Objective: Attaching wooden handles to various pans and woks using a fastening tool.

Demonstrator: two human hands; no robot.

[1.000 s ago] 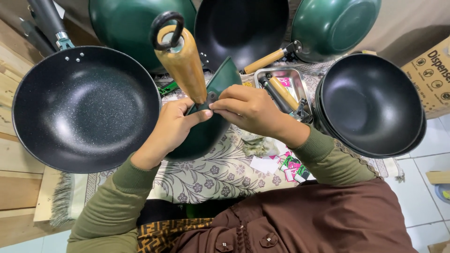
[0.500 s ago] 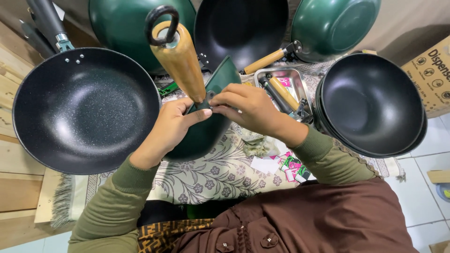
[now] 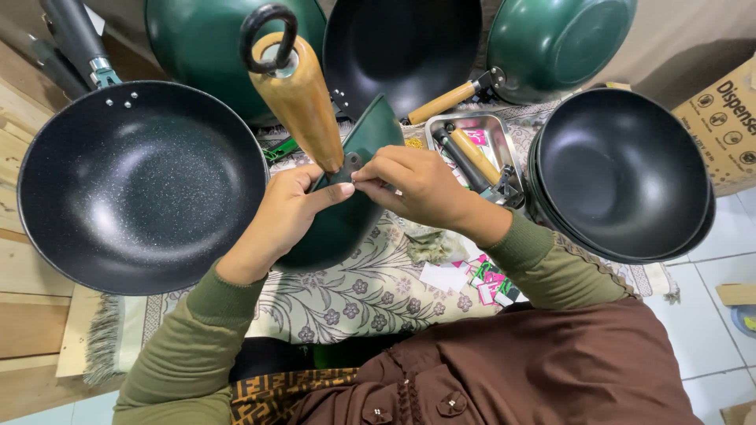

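A dark green pan (image 3: 358, 212) is tipped on its edge in front of me, its wooden handle (image 3: 298, 98) with a black hanging loop sticking up toward the camera. My left hand (image 3: 279, 216) grips the pan at the handle's metal bracket. My right hand (image 3: 413, 185) pinches something small at that same bracket, fingertips meeting my left thumb. What sits between the fingertips is too small to tell.
A large black speckled wok (image 3: 138, 185) lies to the left. A stack of black woks (image 3: 622, 173) stands at right. Green pans (image 3: 563, 43) and a black wok (image 3: 402, 47) line the back. A metal tray (image 3: 472, 149) holds handles. A patterned cloth (image 3: 354, 295) covers the surface.
The wooden handle has swung slightly left and up. Both hands stay at the bracket with little movement.
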